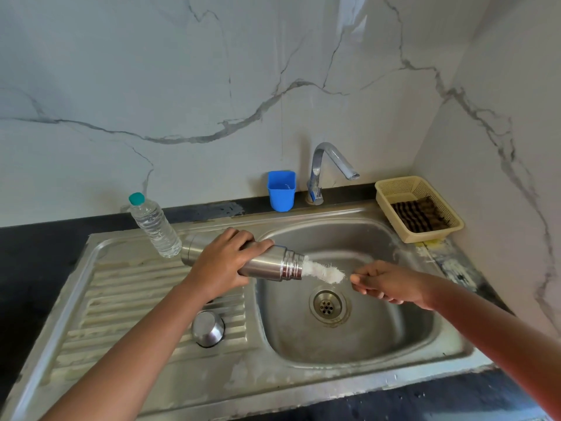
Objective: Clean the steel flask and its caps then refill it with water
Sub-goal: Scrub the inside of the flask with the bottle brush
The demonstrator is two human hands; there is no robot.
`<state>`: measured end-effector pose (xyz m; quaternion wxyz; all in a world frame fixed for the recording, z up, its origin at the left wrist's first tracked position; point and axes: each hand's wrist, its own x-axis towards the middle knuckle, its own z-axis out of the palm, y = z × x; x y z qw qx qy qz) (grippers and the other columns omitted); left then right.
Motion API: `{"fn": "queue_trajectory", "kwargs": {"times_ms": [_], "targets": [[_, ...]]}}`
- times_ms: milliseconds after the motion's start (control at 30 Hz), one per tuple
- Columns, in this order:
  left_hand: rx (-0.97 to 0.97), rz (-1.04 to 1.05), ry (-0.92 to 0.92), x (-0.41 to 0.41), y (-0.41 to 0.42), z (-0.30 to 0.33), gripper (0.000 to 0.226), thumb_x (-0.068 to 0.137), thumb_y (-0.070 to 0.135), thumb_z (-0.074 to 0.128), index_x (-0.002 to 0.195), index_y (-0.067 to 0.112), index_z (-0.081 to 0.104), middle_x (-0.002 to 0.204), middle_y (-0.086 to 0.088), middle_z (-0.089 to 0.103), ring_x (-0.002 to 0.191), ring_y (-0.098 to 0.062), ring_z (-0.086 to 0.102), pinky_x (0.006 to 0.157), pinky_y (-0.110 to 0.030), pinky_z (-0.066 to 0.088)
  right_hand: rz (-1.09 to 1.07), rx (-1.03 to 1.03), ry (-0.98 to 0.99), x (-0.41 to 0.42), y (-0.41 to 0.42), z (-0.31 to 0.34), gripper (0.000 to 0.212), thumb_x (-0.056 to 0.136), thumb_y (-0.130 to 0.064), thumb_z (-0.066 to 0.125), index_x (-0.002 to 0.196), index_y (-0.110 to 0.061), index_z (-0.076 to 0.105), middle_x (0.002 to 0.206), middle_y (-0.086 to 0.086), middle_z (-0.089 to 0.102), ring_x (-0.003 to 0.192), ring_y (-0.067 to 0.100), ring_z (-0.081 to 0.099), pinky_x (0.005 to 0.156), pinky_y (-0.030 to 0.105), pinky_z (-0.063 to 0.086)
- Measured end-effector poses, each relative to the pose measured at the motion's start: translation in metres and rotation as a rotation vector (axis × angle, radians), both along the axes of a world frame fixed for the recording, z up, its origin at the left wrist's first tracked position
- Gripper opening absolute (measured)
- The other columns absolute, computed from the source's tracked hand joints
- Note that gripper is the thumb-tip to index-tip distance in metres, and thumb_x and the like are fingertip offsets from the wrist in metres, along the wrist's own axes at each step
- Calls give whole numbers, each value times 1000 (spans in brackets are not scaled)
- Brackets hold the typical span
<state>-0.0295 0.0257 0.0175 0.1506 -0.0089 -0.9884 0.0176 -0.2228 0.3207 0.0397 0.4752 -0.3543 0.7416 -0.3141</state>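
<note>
Risk: left hand (226, 262) fingers curled round flask (267, 262), horizontal over sink (349, 354) at frame centre, right hand (384, 285) pinching brush (323, 271) handle w/ bristles at mouth — wet grip could slip, flask drops.

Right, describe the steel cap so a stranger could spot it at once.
Start at the sink and look to the ribbed draining board on its left. Near the board's front right corner, close to the basin's edge, the steel cap sits upside down like a small dome. It is the only loose metal piece there; the water bottle at the back is clear plastic with a teal lid.
</note>
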Motion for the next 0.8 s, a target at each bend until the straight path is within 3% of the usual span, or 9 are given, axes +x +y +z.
{"fn": "queue_trajectory", "kwargs": {"times_ms": [67, 133, 200, 300, 433, 533, 600, 700, 800], "targets": [[-2, 2, -13, 0, -4, 1, 95, 49, 26, 93, 135, 29, 51, 104, -2, 60, 91, -23, 54, 67, -34, 55, 33, 4, 228, 2, -3, -1, 35, 104, -34, 43, 73, -18, 49, 60, -6, 45, 52, 8, 40, 50, 20, 36], [35, 17, -41, 2, -9, 1, 97, 49, 29, 92, 136, 31, 50, 104, 0, 60, 91, -21, 54, 61, -30, 51, 99, -28, 818, 5, -3, -5, 36, 103, -42, 37, 76, -22, 51, 63, -6, 54, 56, 13, 52, 56, 29, 45], [116, 20, -112, 2, -12, 4, 95, 53, 36, 88, 138, 37, 46, 106, 5, 59, 94, -18, 52, 61, -29, 50, 114, -253, 1308, 4, -1, -6, 36, 101, -43, 37, 76, -24, 55, 60, -7, 56, 51, 20, 57, 44, 29, 42], [236, -3, -246, -3, -4, 9, 89, 61, 50, 74, 141, 47, 35, 110, 13, 57, 99, -12, 49, 70, -31, 51, 301, -515, 1701, 3, -8, -2, 18, 93, -31, 59, 81, -19, 65, 63, -2, 58, 49, 21, 55, 40, 26, 36], [183, -23, -125, -11, 24, 11, 91, 58, 45, 80, 138, 43, 38, 108, 9, 58, 97, -15, 52, 61, -28, 49, 268, -401, 1498, 14, -29, -4, 9, 88, -28, 61, 89, -21, 66, 65, -5, 60, 50, 19, 58, 42, 27, 41], [-23, -68, -13, -13, 23, 13, 101, 48, 35, 91, 137, 35, 43, 106, 0, 60, 94, -22, 57, 63, -33, 55, 155, -143, 797, 18, -33, -19, 28, 102, -41, 42, 86, -27, 61, 68, -10, 57, 59, 11, 56, 59, 32, 50], [-139, -100, 3, -9, 11, 13, 104, 45, 34, 94, 137, 31, 46, 108, -4, 60, 95, -23, 56, 72, -37, 55, 144, -113, 567, 12, -24, -24, 32, 102, -40, 43, 75, -29, 54, 66, -9, 54, 59, 8, 52, 61, 28, 45], [-170, -71, -11, 2, -4, 10, 108, 41, 36, 96, 137, 31, 46, 107, -3, 59, 94, -22, 56, 70, -35, 55, 197, -47, 889, -2, -7, -24, 44, 98, -56, 32, 82, -24, 58, 59, -12, 47, 51, 2, 46, 60, 27, 48], [-132, -28, -46, 7, -8, 8, 107, 42, 37, 96, 136, 31, 47, 105, -2, 60, 91, -22, 59, 63, -32, 54, 180, -298, 1305, -8, 0, -28, 44, 99, -51, 32, 81, -23, 60, 53, -10, 50, 41, 14, 51, 40, 30, 47]]}}
